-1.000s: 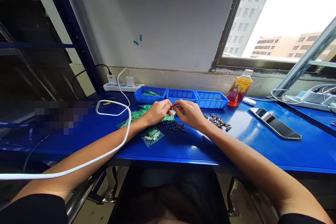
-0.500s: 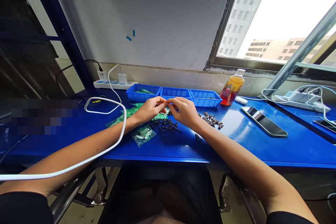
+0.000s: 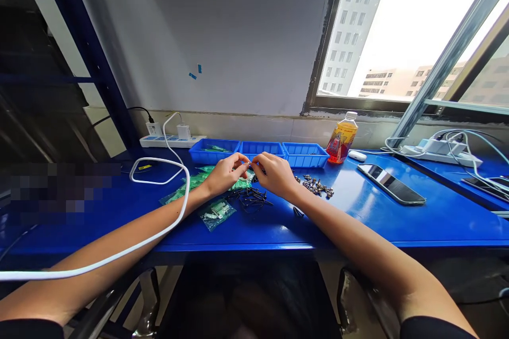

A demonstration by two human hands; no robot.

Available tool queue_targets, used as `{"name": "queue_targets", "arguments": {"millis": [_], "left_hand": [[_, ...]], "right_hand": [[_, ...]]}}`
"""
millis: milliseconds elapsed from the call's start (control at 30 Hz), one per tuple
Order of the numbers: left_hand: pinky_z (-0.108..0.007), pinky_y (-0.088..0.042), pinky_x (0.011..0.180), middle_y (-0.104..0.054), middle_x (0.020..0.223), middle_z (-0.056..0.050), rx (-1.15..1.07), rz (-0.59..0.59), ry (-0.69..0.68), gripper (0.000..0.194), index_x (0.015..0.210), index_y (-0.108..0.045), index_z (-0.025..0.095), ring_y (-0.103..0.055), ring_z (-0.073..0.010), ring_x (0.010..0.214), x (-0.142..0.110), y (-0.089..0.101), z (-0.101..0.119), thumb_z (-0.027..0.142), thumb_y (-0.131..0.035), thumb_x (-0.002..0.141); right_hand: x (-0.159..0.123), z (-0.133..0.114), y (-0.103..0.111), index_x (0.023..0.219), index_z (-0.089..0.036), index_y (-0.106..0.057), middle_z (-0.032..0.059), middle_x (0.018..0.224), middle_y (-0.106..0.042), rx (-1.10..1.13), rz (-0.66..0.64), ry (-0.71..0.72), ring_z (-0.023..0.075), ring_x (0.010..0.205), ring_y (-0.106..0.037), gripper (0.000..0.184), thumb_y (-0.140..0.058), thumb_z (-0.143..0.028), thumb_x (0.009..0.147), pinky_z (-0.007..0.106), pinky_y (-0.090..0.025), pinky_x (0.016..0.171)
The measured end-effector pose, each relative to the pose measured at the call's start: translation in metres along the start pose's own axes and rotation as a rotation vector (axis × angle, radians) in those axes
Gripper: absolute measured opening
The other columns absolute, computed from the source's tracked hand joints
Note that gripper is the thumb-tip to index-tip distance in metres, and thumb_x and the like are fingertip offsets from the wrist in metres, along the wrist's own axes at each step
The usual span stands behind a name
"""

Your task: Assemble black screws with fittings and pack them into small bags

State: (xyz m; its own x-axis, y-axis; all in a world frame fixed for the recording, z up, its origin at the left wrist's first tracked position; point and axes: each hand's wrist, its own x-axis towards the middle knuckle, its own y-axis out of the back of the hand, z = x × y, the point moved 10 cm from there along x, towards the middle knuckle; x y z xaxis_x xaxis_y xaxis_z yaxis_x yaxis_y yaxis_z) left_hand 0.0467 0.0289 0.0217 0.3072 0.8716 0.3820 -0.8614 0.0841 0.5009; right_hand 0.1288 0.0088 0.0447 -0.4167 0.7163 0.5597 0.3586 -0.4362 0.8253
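Note:
My left hand (image 3: 227,174) and my right hand (image 3: 275,174) meet fingertip to fingertip above the middle of the table. Both are closed in a pinch, around something too small to name. Beneath them lies a heap of black screws (image 3: 254,199). Green plastic packets (image 3: 191,185) spread out under and beside my left hand. Nearer the table's front edge is a clear bag (image 3: 217,214) with pale pieces inside. To the right of my right wrist sits a pile of shiny metal fasteners (image 3: 318,186), and a few dark screws (image 3: 298,212) lie below that wrist.
Three blue bins stand in a row behind my hands: left (image 3: 210,155), middle (image 3: 264,148) and right (image 3: 306,157). A drink bottle (image 3: 341,139), a white case (image 3: 357,155) and a phone (image 3: 392,184) are on the right. A white cable (image 3: 185,196) loops over my left forearm.
The view has shifted slightly, so the scene sits a little lower and further left. My hands stay pinched together, with their fingertips a touch differently placed.

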Motion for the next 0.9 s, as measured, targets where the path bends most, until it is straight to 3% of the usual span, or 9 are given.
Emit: {"name": "queue_targets", "arguments": {"millis": [333,733,900], "left_hand": [[-0.026,-0.043,0.056,-0.06,0.06,-0.001,0.121,0.026,-0.048,0.032,0.079,-0.053,0.018,-0.058,-0.0164,0.059,0.001,0.001,-0.002,0.048,-0.043,0.078],[-0.025,-0.039,0.056,-0.058,0.055,0.0,0.207,-0.002,-0.105,0.033,0.067,-0.051,0.018,-0.054,-0.0152,0.054,-0.001,-0.001,0.005,0.042,-0.033,0.082],[-0.025,-0.039,0.053,-0.059,0.058,0.001,0.252,-0.008,-0.136,0.03,0.087,-0.053,0.017,-0.054,-0.0152,0.053,-0.001,-0.003,0.003,0.043,-0.039,0.082]], "right_hand": [[0.0,0.003,-0.006,0.097,-0.015,-0.062,0.006,0.083,-0.068,0.009,-0.03,-0.019,0.0161,0.077,-0.062,0.018,-0.048,-0.022,0.087,0.024,-0.04,0.065],[-0.001,-0.001,-0.011,0.098,-0.017,-0.059,0.0073,0.093,-0.069,0.012,-0.109,-0.019,0.0169,0.086,-0.064,0.019,-0.041,-0.018,0.089,0.024,-0.042,0.069],[0.0,0.006,-0.012,0.102,-0.016,-0.058,0.0087,0.1,-0.069,-0.016,-0.122,-0.086,0.0196,0.093,-0.064,0.022,-0.04,-0.02,0.091,0.026,-0.043,0.072]]}}
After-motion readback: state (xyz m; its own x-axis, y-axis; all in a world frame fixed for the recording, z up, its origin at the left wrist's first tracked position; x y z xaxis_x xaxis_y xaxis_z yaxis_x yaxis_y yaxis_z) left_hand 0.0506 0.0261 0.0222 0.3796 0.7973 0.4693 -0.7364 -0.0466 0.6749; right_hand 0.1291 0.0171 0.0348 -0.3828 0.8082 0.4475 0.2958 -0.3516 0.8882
